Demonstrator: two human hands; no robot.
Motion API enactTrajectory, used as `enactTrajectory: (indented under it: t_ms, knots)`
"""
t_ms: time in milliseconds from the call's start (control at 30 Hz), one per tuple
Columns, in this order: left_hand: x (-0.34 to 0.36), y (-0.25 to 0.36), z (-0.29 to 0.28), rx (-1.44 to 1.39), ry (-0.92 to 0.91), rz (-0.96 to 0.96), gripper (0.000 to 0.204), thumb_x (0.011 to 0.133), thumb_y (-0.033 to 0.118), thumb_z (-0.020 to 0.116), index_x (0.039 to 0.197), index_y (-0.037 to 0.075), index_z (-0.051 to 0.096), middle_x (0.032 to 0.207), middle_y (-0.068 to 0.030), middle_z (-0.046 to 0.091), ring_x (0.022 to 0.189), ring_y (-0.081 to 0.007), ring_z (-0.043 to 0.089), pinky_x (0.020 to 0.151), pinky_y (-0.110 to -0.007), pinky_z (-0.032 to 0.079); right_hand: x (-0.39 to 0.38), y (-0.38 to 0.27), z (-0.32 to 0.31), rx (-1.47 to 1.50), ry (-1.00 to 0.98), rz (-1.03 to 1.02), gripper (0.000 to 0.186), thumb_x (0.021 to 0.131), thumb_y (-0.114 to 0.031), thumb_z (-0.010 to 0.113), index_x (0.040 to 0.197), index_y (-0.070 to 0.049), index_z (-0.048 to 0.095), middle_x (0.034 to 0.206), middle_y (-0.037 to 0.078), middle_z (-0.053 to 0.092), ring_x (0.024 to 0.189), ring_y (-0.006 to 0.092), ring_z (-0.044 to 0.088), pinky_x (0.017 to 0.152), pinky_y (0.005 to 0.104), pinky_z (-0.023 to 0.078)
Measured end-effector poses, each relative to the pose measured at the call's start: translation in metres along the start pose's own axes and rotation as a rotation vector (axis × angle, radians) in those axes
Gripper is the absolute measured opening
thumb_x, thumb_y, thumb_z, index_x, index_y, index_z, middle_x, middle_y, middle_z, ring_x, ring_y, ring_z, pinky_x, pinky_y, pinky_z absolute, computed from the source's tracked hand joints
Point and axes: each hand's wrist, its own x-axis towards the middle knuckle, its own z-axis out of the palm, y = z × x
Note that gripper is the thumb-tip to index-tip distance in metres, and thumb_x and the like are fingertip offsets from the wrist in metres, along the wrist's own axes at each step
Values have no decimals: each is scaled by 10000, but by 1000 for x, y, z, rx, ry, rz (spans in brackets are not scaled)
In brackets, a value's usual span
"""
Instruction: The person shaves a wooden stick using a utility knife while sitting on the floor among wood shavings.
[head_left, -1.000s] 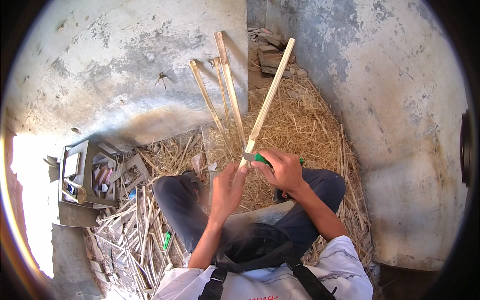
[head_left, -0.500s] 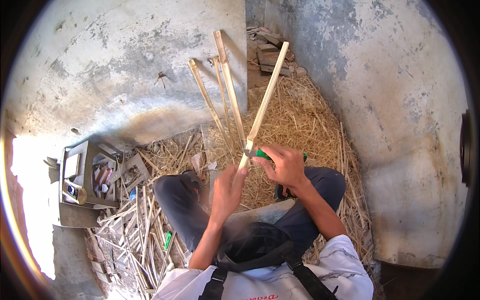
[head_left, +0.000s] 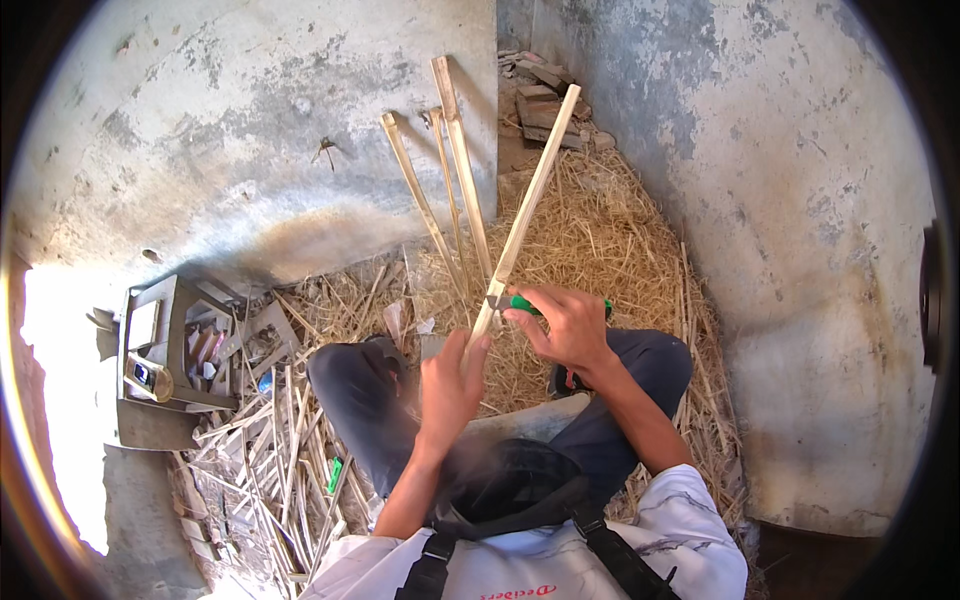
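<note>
My left hand (head_left: 450,390) grips the lower part of a long pale split bamboo strip (head_left: 535,190), which slants up and to the right. My right hand (head_left: 565,330) holds a green-handled knife (head_left: 520,302), its blade lying across the strip just above my left hand, beside a node. Beyond them, several other bamboo strips (head_left: 454,150) stand leaning against the weathered wall (head_left: 230,110). I sit with bent legs, a black bag (head_left: 510,480) at my lap.
A wooden box-like stand (head_left: 175,410) with clutter is at the left, beside a bright opening. A heap of cut strips (head_left: 270,470) with a small green object (head_left: 334,473) lies lower left. Straw (head_left: 590,230) covers the floor ahead; broken bricks (head_left: 545,110) sit in the corner; another wall (head_left: 810,250) rises at right.
Since a second ago the held strip's top has swung a little left and down, and my right hand and the knife have shifted slightly upward. Both grips stay the same.
</note>
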Motion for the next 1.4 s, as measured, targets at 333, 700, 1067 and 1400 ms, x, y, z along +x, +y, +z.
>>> enactTrajectory:
  t_ms: [333, 700, 1067, 1400]
  knots:
    - [-5, 12, 1, 231, 149, 162, 248, 1090, 247, 683, 1091, -1, 666, 689, -165, 640, 593, -180, 628, 555, -385, 490, -2, 6, 1, -19, -3, -3, 316, 970, -399, 802, 1099, -111, 822, 812, 58, 778, 616, 239, 718, 545, 361, 536]
    - [4, -11, -4, -328, -158, -68, 329, 1112, 317, 658, 1038, -2, 685, 692, -47, 603, 580, -144, 540, 554, -344, 421, -2, 9, 0, -37, 33, -13, 296, 956, -378, 812, 1071, -105, 811, 841, 64, 787, 634, 238, 731, 554, 360, 546]
    - [3, -5, -28, -698, -515, -408, 294, 1151, 328, 598, 1062, 57, 666, 683, 80, 484, 568, -17, 397, 504, -238, 286, 2, 29, -20, 462, -357, 221, 336, 962, -360, 818, 1004, -27, 795, 800, 157, 746, 677, 315, 718, 616, 391, 524]
    - [4, -20, -1, -369, -191, -196, 273, 1142, 297, 607, 1083, 40, 675, 689, 96, 509, 570, -1, 398, 513, -243, 273, 1, 33, -20, 291, -351, 215, 372, 894, -414, 894, 935, -62, 782, 638, 65, 637, 566, 190, 624, 562, 349, 463]
